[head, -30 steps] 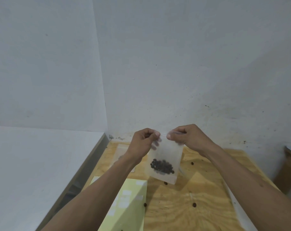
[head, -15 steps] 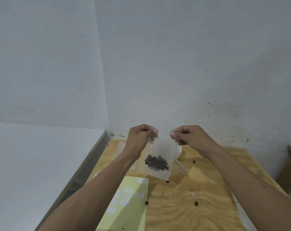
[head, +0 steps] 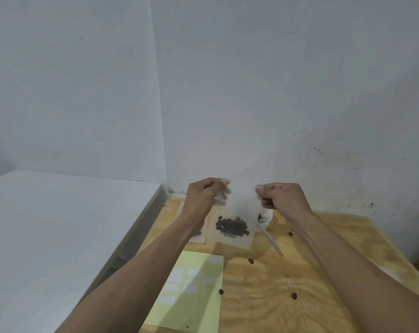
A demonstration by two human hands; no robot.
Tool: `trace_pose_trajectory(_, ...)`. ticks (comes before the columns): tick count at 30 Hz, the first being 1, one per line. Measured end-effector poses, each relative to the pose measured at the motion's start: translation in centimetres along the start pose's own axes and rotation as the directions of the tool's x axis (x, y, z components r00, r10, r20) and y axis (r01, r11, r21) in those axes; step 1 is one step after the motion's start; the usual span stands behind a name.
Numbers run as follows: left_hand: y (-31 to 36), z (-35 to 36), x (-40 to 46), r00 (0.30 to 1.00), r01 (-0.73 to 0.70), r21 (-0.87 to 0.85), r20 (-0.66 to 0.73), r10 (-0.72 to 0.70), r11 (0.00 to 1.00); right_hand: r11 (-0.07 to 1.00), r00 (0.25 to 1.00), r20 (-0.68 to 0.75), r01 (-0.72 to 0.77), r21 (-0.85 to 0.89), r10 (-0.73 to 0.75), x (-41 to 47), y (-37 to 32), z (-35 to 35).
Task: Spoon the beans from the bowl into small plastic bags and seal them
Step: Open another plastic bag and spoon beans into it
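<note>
Because the mouth of the small plastic bag (head: 237, 212) has to be pressed shut along its top edge, both hands hold it up in the air by its two upper corners. The left hand (head: 203, 195) has its fingers curled and pinches the left corner, the fingertips showing blurred through the film. The right hand (head: 281, 195) is curled likewise and pinches the right corner, thumb tip on the near face. The strip between them is pale and faint against the wall, so whether it is already sealed cannot be told.

The bag hangs straight down from the two pinches, tilted slightly, with the dark beans (head: 232, 226) gathered in a clump low in the pouch, well below the fingers and clear of the seal line. That, I judge, is the reason for holding it upright: the load stays away from the closure.

Below and beyond the bag lies the plywood table (head: 263, 296), with a few loose beans (head: 294, 295) scattered on it. A white plastic spoon handle (head: 271, 241) slants just right of the bag's lower edge. Another flat bag (head: 199, 234) lies behind the left wrist. A pale yellow-green sheet (head: 191, 292) lies near and left. The bowl is not clearly visible.
</note>
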State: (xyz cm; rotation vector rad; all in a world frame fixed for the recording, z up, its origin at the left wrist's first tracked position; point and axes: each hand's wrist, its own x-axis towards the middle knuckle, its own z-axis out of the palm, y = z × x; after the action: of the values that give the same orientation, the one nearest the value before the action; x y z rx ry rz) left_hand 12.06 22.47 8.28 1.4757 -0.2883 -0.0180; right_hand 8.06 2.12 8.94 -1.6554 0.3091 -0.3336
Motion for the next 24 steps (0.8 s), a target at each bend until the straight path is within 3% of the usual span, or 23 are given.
trace_pose_trajectory(2, 0.0, -0.6, 0.1, 0.999, 0.003, 0.015, -0.032, -0.003, 1.0, 0.998, 0.998, 0.035, -0.044, 0.034, 0.042, -0.3, -0.3, 0.9)
trace_pose_trajectory(5, 0.3, -1.8, 0.6, 0.981, 0.026, 0.029, -0.193, -0.02, 0.999, 0.992, 0.969, 0.215, -0.127, -0.002, 0.125, -1.4, 0.1, 2.6)
trace_pose_trajectory(8, 0.1, -3.3, 1.1, 0.966, 0.057, -0.018, -0.25, -0.06, 0.998, 0.993, 0.943, 0.313, -0.114, -0.024, 0.116, -2.1, 1.4, 4.2)
trace_pose_trajectory(12, -0.7, -6.0, 1.3, 0.97, 0.228, 0.127, -0.119, -0.213, 0.965, 0.989, 0.959, 0.249, -0.147, 0.015, 0.139, -1.7, 1.8, 6.6)
trace_pose_trajectory(19, -2.9, -9.7, 1.9, 0.948, 0.284, 0.296, -0.231, -0.22, 0.912, 0.978, 0.979, 0.114, -0.153, -0.144, 0.17, 0.0, 3.5, 11.6)
trace_pose_trajectory(24, -5.1, -10.4, 4.4, 0.939, 0.335, 0.641, -0.285, -0.19, 0.69, 0.886, 0.988, 0.031, -0.123, -0.447, 0.153, 0.9, 6.0, 15.1)
